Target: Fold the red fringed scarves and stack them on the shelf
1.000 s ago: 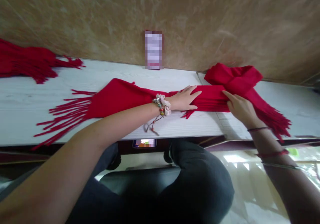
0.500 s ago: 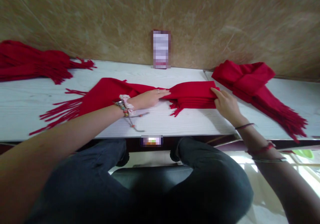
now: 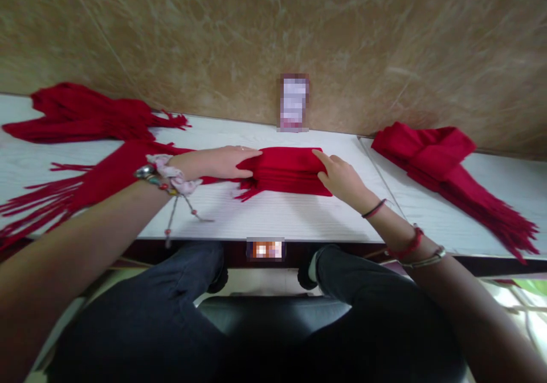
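Observation:
A red fringed scarf (image 3: 290,169) lies on the white table in front of me, its right part folded into a flat, layered rectangle. The rest of it runs out to the left under my left forearm, ending in loose fringe. My left hand (image 3: 226,162) grips the left end of the folded part, thumb and fingers to either side of it. At the opposite end, my right hand (image 3: 342,179) pinches the folded edge between thumb and forefinger. A short tuft of fringe pokes out below the fold, near my left thumb.
Another red scarf (image 3: 89,112) lies bunched at the back left, touching the middle one. A third red scarf (image 3: 431,155) lies loosely folded at the right. The white table (image 3: 239,215) meets a brown marbled wall (image 3: 192,41). A blurred upright rectangle (image 3: 293,102) stands against that wall.
Both hands have moved left relative to the table, together with the folded part. My left hand now closes on its end, where before it lay across the scarf with straight fingers. The view has shifted slightly.

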A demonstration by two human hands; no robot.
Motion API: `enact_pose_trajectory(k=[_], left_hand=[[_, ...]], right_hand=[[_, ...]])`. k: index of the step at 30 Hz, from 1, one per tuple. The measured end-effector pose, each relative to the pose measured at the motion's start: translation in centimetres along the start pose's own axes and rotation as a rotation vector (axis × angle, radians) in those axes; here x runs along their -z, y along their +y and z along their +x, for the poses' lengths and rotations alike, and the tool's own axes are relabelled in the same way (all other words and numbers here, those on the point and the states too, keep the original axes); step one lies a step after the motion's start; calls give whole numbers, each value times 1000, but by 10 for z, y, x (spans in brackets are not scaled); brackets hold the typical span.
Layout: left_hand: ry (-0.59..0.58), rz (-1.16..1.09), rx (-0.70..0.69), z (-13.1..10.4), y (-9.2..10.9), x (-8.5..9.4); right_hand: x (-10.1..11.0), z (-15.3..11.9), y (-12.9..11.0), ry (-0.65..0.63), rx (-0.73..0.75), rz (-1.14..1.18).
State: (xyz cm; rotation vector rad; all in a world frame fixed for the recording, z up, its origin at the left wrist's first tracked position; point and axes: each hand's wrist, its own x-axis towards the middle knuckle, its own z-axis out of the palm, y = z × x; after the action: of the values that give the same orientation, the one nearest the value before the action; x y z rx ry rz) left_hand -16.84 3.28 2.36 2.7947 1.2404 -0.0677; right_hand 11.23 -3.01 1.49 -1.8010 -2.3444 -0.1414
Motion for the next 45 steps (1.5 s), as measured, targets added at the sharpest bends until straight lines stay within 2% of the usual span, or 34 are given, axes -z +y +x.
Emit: enact_pose_trajectory(k=[3,6,9,11,14,16,20,22,26,29,32,35,39,45], left_hand=[[134,50,85,13,26,3],[137,77,81,17,40,-12],[147,6,63,14,44,-28],[189,-32,65,10,45,-32],[284,-16,18,7,46,-30],[323,17,-31,7,48,-27],[312,41,-42,10,54,-26],[270,41,-25,11,56,-28],[191,36,-58,12,51,-36],[205,8,-108,10,45,-38],[274,-36,-135,10,42,-36],[322,-61,-172,11,39,-33],[257,-52,-183,11,31,-29],[204,-65,-115,3,15,-28]], right_hand=[[1,1,3,1,-15,20],[-1,1,5,30,-45,54],[-2,-1,6,65,-55,87],[0,-2,6,83,-57,122],[7,-3,6,137,-54,182],[12,-3,8,228,-24,213],[10,-5,20,398,55,284],[-1,-8,30,381,81,309],[-29,-16,43,246,141,312],[-40,-20,44,258,154,264],[-38,-20,43,293,164,185],[-29,-17,41,263,230,90],[-22,-12,38,191,307,40],[-23,-9,33,190,312,30]])
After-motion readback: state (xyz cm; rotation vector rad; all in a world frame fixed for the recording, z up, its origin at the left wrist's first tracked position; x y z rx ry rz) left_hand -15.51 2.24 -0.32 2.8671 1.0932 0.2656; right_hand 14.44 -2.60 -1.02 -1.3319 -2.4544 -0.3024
